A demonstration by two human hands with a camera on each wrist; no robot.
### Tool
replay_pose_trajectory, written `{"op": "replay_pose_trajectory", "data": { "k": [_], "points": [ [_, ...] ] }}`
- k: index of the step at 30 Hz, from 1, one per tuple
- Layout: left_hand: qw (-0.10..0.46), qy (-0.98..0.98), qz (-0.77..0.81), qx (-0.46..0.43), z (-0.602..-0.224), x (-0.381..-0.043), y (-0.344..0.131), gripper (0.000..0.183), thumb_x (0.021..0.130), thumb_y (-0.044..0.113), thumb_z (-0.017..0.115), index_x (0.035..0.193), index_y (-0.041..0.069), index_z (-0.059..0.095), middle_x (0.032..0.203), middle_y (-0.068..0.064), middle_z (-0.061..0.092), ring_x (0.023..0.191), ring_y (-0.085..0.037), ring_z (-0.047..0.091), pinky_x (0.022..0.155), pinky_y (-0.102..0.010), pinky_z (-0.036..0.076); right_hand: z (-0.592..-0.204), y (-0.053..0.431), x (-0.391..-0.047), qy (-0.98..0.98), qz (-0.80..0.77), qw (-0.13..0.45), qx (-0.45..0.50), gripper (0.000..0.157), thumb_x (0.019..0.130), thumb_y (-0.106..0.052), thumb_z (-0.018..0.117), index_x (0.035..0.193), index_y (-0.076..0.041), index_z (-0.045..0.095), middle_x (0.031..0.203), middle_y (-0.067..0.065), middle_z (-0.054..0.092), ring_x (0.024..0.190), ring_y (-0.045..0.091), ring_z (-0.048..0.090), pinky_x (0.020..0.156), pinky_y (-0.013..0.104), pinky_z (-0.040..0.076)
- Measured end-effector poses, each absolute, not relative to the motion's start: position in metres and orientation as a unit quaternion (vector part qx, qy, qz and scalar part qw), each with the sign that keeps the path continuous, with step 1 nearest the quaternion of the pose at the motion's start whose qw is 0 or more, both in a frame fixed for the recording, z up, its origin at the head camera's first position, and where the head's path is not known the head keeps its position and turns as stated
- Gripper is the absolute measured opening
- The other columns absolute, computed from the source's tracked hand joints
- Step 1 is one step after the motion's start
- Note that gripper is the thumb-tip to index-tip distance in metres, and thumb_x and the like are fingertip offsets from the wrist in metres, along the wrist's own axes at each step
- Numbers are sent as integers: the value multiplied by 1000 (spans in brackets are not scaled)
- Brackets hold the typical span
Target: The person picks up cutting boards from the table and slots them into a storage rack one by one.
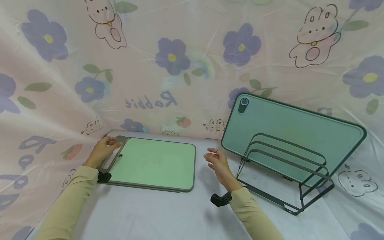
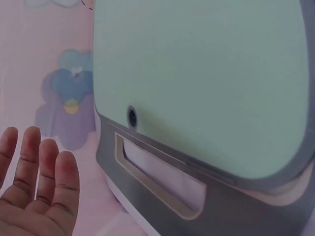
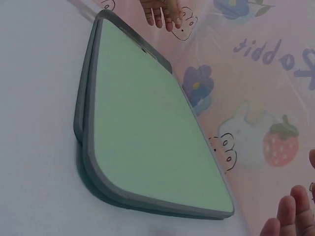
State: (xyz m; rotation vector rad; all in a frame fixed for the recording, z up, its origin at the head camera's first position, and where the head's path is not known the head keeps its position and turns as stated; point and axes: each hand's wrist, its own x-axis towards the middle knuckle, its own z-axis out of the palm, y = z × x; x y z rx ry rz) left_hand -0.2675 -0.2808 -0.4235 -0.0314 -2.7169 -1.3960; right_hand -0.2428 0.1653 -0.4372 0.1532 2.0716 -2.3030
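A light green cutting board (image 1: pixel 156 163) with a grey rim lies flat on top of another board, whose grey handle end (image 2: pixel 231 206) with a long slot sticks out at the left. My left hand (image 1: pixel 103 150) is over that handle end, and the left wrist view shows its loosely bent fingers (image 2: pixel 66 182) apart from the boards. My right hand (image 1: pixel 220 166) hovers to the right of the stack, between it and the dark wire rack (image 1: pixel 288 145). Its fingers (image 3: pixel 285 216) are relaxed and hold nothing.
A larger green cutting board (image 1: pixel 285 116) with a dark rim and a hole in one corner leans in the wire rack at the right. Behind the white table surface (image 1: pixel 144 213) hangs a pink patterned curtain (image 1: pixel 138 66), which also covers the left side.
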Motion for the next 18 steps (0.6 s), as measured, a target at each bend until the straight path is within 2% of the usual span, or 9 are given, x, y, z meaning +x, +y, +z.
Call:
{"op": "replay_pose_trajectory", "data": {
  "k": [7, 13, 18],
  "points": [
    [32, -897, -441, 9, -432, -270, -286, 50, 99, 28, 59, 128, -11, 46, 112, -25, 52, 96, -33, 53, 71, -29, 47, -451, 157, -249, 675, -733, 32, 74, 35, 91, -7, 66, 123, -2, 53, 101, 7, 62, 104, 33, 53, 92, 48, 41],
    [32, -901, -432, 26, -439, -268, -289, 45, 97, 21, 62, 124, -12, 49, 108, -24, 55, 95, -32, 53, 71, -32, 45, -462, 150, -250, 687, -720, 40, 84, 40, 91, -8, 65, 127, 2, 50, 100, 8, 63, 111, 39, 52, 94, 50, 41],
    [26, -899, -437, 33, -446, -265, -290, 43, 96, 20, 63, 121, -12, 50, 106, -24, 57, 95, -33, 53, 72, -33, 44, -470, 144, -250, 698, -709, 45, 88, 41, 91, -7, 65, 128, 5, 50, 101, 10, 62, 109, 38, 53, 91, 48, 43]
  ]
}}
